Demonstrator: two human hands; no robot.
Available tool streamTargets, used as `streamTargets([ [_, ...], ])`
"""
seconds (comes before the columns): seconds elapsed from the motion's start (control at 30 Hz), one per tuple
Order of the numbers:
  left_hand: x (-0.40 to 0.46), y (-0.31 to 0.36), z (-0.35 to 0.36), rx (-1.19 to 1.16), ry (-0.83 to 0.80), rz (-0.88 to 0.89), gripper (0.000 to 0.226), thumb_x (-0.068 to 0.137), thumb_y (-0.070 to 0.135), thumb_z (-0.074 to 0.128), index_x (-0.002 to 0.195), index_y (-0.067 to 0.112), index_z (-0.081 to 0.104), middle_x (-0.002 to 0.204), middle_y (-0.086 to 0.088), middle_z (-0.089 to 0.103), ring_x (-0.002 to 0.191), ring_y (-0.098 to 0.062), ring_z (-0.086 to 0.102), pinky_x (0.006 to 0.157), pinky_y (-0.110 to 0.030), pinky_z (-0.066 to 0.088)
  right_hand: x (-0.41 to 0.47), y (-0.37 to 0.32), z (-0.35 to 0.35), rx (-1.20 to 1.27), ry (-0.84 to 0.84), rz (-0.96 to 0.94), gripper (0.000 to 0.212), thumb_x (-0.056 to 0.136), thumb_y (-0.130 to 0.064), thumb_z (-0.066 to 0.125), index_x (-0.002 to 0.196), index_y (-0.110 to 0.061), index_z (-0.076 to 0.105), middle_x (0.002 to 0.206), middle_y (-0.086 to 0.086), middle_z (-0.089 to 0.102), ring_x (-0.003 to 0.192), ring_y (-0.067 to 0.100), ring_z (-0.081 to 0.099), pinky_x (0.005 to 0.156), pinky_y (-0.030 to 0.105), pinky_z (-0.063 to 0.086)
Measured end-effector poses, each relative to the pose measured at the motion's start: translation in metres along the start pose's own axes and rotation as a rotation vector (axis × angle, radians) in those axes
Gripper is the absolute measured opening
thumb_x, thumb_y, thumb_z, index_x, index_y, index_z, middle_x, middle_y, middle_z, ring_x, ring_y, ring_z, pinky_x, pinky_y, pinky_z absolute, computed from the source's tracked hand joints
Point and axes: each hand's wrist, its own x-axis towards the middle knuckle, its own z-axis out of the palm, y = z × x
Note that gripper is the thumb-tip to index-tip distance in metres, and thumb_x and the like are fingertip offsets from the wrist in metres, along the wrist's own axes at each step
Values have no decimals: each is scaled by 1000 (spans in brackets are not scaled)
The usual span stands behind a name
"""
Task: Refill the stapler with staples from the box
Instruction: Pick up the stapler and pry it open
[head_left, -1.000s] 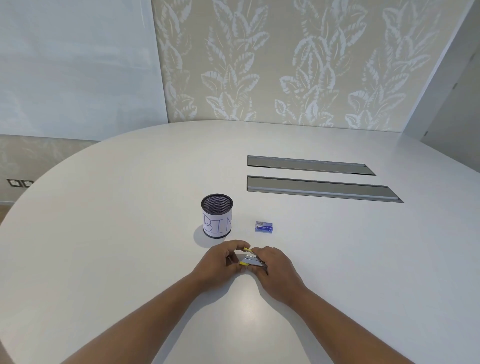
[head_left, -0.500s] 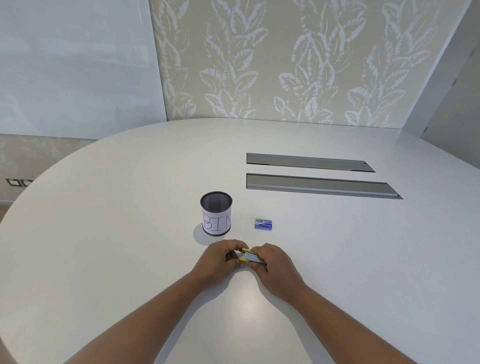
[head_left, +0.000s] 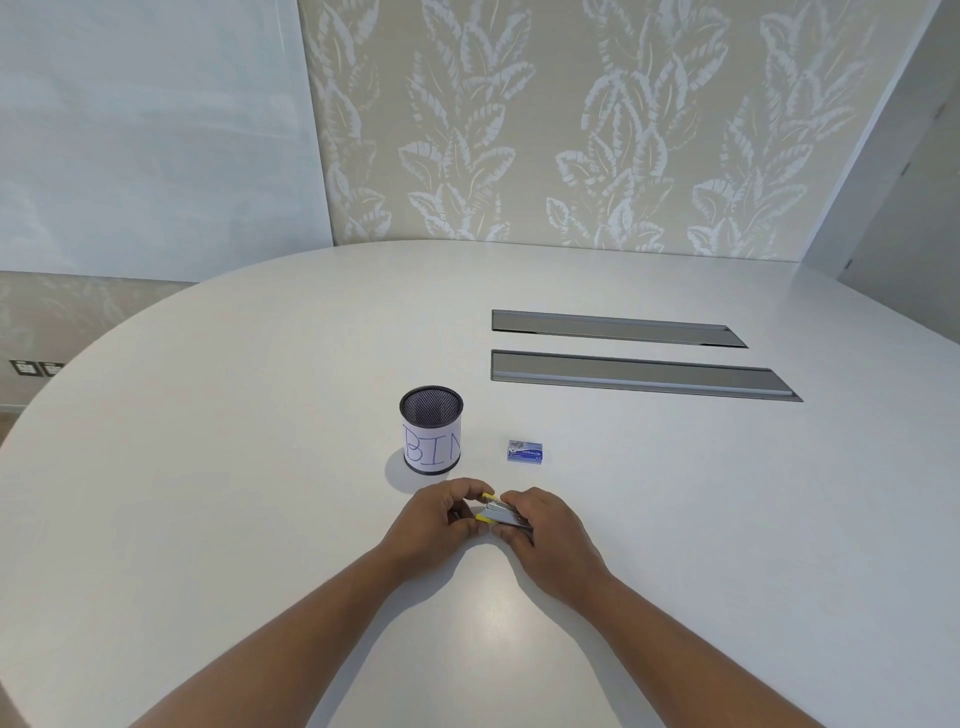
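Both forearms reached in from the near edge of the white table (head_left: 208, 467) and met at its middle. Left hand (head_left: 434, 525) lay knuckles up, fingers curled, pinching the yellow-tipped front end of the stapler (head_left: 501, 514). Right hand (head_left: 545, 540) was curled round the stapler's rear part from the right, fingers over the top. Stapler was small, silver metal with yellow ends, and appeared hinged open at the left, two yellow tips set apart (much of the body hidden by fingers; whether it rested on the table or was lifted could not be told). Box of staples (head_left: 525, 451) was blue, flaps closed, lying flat just beyond the hands and untouched. Black mesh cup (head_left: 431, 430) with a paper label reading BIN stood upright left of the box
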Motion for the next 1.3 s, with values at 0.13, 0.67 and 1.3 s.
streamTargets([
  [0.13, 0, 0, 0, -11, -8, 9, 31, 80, 16, 75, 101, 40, 72, 81, 2, 72, 67, -1, 58, 68, -19, 51, 0, 0, -1, -4, -11, 13, 40, 98, -34, 63, 131, -13, 64, 114, 4, 70, 102, 20, 61, 91, 34, 52],
  [0.67, 8, 1, -8, -81, -106, 23, 53, 91, 5, 68, 134, 34, 58, 102, -3, 70, 75, -4, 57, 78, -18, 51, -1, 2, 2, -43, -3, 45, 45, 99, -52, 56, 130, -20, 61, 108, -3, 66, 95, 13, 57, 80, 29, 51],
  [1.3, 11, 18, 27, -140, 168, 22, 34, 103, 51, 33, 109, 40, 65, 81, 21, 66, 67, 0, 56, 70, -23, 47, -5, -5, -2, -193, -42, 60, 44, 92, -77, 20, 96, -35, 32, 67, -11, 54, 62, 19, 56, 55, 33, 34],
])
